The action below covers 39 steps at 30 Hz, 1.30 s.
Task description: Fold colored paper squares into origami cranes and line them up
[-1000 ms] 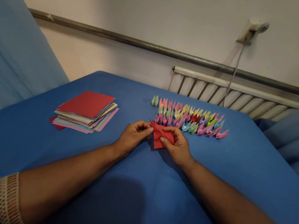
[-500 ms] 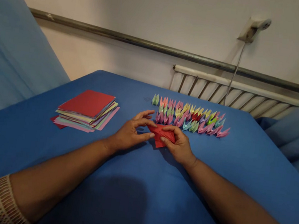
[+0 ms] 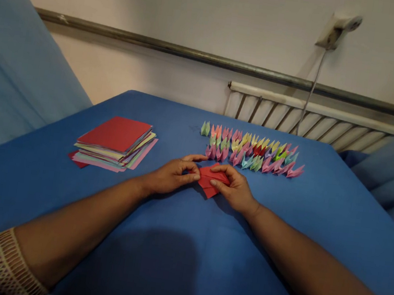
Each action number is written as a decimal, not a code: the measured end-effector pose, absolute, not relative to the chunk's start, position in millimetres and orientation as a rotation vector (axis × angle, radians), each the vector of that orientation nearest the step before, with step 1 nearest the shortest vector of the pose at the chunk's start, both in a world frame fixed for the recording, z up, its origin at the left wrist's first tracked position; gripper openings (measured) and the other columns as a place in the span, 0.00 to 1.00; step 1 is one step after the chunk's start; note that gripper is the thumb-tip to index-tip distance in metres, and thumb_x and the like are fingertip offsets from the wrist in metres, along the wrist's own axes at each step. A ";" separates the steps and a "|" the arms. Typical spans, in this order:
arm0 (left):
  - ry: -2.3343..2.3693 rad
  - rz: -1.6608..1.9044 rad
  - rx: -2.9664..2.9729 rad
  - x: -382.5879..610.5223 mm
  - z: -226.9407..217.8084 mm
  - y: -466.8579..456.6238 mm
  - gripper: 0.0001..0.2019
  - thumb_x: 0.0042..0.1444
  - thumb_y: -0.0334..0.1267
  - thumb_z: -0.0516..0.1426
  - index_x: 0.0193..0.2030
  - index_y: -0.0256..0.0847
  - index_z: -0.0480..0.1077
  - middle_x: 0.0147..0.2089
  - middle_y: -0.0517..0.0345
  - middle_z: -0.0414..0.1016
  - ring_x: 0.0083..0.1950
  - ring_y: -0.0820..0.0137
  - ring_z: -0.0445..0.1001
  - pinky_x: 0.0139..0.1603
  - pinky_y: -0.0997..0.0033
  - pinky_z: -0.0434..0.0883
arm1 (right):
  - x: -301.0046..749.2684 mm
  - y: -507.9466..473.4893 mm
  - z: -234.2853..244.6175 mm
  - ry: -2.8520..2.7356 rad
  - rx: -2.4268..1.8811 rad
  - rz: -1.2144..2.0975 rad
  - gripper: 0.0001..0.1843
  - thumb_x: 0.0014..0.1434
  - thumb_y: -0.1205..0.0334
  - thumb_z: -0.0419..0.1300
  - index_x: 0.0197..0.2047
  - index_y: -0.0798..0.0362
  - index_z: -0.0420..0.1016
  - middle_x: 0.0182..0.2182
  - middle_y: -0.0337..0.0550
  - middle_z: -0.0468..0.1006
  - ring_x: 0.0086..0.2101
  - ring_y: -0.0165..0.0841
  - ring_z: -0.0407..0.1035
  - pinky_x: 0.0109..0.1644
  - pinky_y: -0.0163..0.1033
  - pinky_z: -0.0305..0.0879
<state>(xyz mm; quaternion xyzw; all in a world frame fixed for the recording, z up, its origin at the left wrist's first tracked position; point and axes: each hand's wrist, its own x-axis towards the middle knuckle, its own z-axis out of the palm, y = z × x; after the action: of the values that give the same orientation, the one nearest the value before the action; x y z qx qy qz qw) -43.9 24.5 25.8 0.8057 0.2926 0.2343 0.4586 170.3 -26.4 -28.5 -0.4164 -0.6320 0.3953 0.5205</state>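
Observation:
A small folded sheet of red origami paper is between my two hands, just above the blue-covered table. Creases run across it, and one corner points down toward me. My right hand grips its right side, thumb in front and fingers behind and above. At the left edge, my left hand pinches the paper between thumb and forefinger, while another finger stretches out past it. Just beyond my hands stand several rows of small folded paper cranes in pink, yellow, green, red and blue.
A stack of coloured paper squares, red on top, lies at the left of the blue table. Behind the table are a white radiator, a metal pipe and a wall socket with a cord. Blue curtains hang at both sides.
My left hand has closed from spread fingers to a pinch on the paper's left edge. The red paper has turned slightly, its lower corner now pointing down. My right hand keeps its hold.

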 end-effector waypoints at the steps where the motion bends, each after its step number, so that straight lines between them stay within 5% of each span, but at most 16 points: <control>1: 0.719 0.573 1.958 -44.0 26.3 24.2 0.12 0.58 0.45 0.58 0.29 0.40 0.74 0.60 0.47 0.69 0.68 0.56 0.59 0.64 0.54 0.58 | 170.5 -26.1 -29.3 -1.511 -0.999 0.952 0.14 0.55 0.56 0.66 0.45 0.48 0.73 0.41 0.40 0.77 0.39 0.34 0.71 0.47 0.43 0.68; 5: 0.751 0.650 1.807 -42.2 24.1 23.1 0.10 0.53 0.43 0.63 0.28 0.39 0.71 0.62 0.46 0.68 0.64 0.56 0.64 0.63 0.55 0.61 | 170.5 -24.8 -33.0 -1.493 -0.993 0.945 0.14 0.55 0.58 0.66 0.45 0.48 0.73 0.41 0.40 0.77 0.41 0.34 0.72 0.48 0.44 0.69; 11: 0.860 0.829 1.211 -26.1 13.1 12.0 0.27 0.46 0.42 0.68 0.52 0.38 0.70 0.50 0.46 0.76 0.44 0.66 0.77 0.46 0.65 0.72 | 167.4 -25.5 -33.1 -1.410 -0.986 0.840 0.13 0.56 0.58 0.64 0.45 0.47 0.72 0.44 0.41 0.76 0.44 0.35 0.72 0.52 0.45 0.69; 18: 0.760 0.792 1.045 -17.8 5.4 2.8 0.17 0.48 0.43 0.68 0.43 0.37 0.78 0.41 0.51 0.81 0.39 0.68 0.78 0.45 0.69 0.73 | 163.8 -33.4 -22.8 -1.432 -0.932 0.963 0.14 0.57 0.54 0.64 0.46 0.47 0.72 0.42 0.41 0.76 0.42 0.34 0.72 0.49 0.44 0.70; 25: 0.810 0.883 0.998 -22.8 4.4 12.5 0.17 0.47 0.43 0.68 0.43 0.36 0.77 0.42 0.49 0.81 0.40 0.67 0.78 0.46 0.66 0.73 | 170.1 -28.7 -20.0 -1.232 -0.963 1.120 0.21 0.60 0.42 0.58 0.45 0.50 0.71 0.30 0.38 0.76 0.26 0.29 0.72 0.29 0.35 0.68; 31: 0.787 0.894 1.032 -23.8 4.0 14.0 0.16 0.50 0.43 0.66 0.42 0.35 0.77 0.40 0.49 0.80 0.39 0.66 0.77 0.45 0.65 0.73 | 168.4 -23.0 -25.4 -1.297 -0.963 1.351 0.20 0.54 0.43 0.64 0.34 0.52 0.69 0.23 0.37 0.79 0.19 0.27 0.70 0.21 0.31 0.62; 39: 0.808 0.958 0.956 -20.4 7.3 9.3 0.14 0.48 0.42 0.67 0.37 0.35 0.74 0.34 0.55 0.78 0.35 0.70 0.76 0.42 0.68 0.72 | 162.7 -30.8 -29.9 -1.457 -0.923 1.427 0.14 0.57 0.50 0.64 0.38 0.53 0.73 0.28 0.38 0.80 0.23 0.27 0.71 0.28 0.33 0.67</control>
<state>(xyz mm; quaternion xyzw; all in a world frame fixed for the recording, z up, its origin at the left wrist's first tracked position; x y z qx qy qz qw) -20.4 9.3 7.3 0.4301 0.3635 0.4310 0.7051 162.7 -30.8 -29.9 -0.3709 -0.5857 0.5737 0.4363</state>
